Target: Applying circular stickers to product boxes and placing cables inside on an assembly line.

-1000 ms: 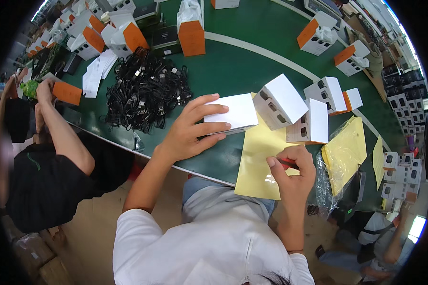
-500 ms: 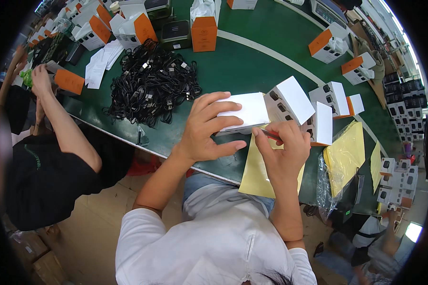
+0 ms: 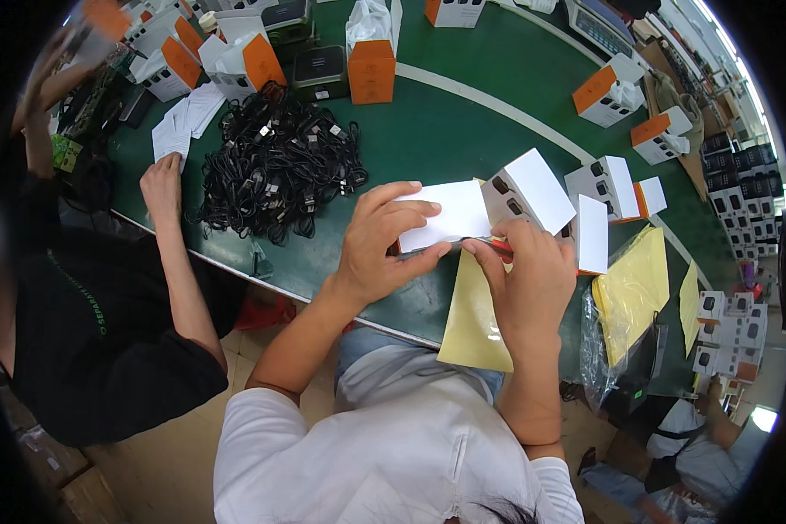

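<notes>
My left hand [image 3: 377,243] grips a white box [image 3: 450,214] on the green table, its fingers over the top face and its thumb along the near edge. In my right hand [image 3: 533,279] is a slim red-handled tool [image 3: 500,248], pinched between thumb and fingers. Its dark, thin end lies along the near edge of the box, close to my left thumb; I cannot make out its exact kind. Just beyond my right fingers stands another white box [image 3: 533,188] with dark pictures on its side. A yellow sheet [image 3: 473,327] lies partly under my right wrist.
A heap of black cables [image 3: 279,162] lies left of my hands. More white and orange boxes [image 3: 372,70] stand at the back and right. Yellow sheets in clear plastic [image 3: 633,301] lie right. A co-worker's hand [image 3: 162,188] touches white papers [image 3: 173,131] at left.
My left thumb has closed in against the box's near edge, and the red tool has come up to that edge. The co-worker's hand at left has moved onto the papers.
</notes>
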